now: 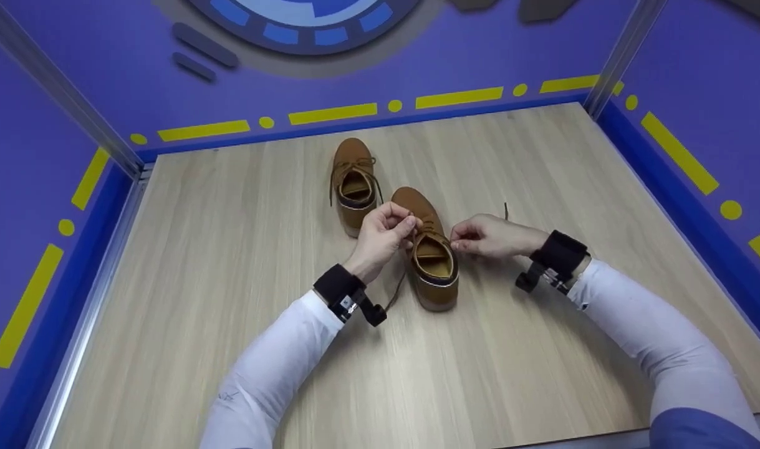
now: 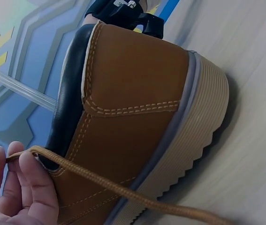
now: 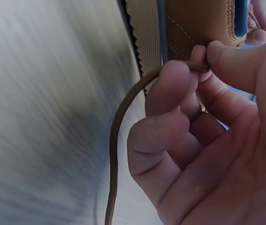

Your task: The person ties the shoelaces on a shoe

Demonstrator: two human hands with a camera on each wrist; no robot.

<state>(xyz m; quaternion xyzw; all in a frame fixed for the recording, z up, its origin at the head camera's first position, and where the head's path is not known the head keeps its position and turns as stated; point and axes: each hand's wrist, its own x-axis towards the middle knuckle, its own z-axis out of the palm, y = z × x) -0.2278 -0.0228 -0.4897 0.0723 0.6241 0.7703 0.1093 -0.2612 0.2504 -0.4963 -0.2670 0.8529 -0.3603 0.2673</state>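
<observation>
A brown lace-up shoe [image 1: 419,206] stands on the wooden table, toe pointing away from me, its collar open toward me. At its left side my left hand [image 1: 381,240] pinches a brown shoelace [image 2: 100,180] between thumb and fingers; the rest of that lace trails down past the shoe's side. On the other side, my right hand [image 1: 495,236] pinches another stretch of lace [image 3: 115,140], which curves down from the fingers. In the left wrist view the heel and ridged sole [image 2: 203,108] fill the middle. The fingers partly hide the lacing.
A second brown shoe [image 1: 353,153], its laces tied in a bow, stands just behind and to the left. Wooden tabletop [image 1: 230,249] surrounds both shoes. Blue-purple panels with yellow marks [image 1: 333,113] wall in the back and sides. Both wrists wear black straps with cameras.
</observation>
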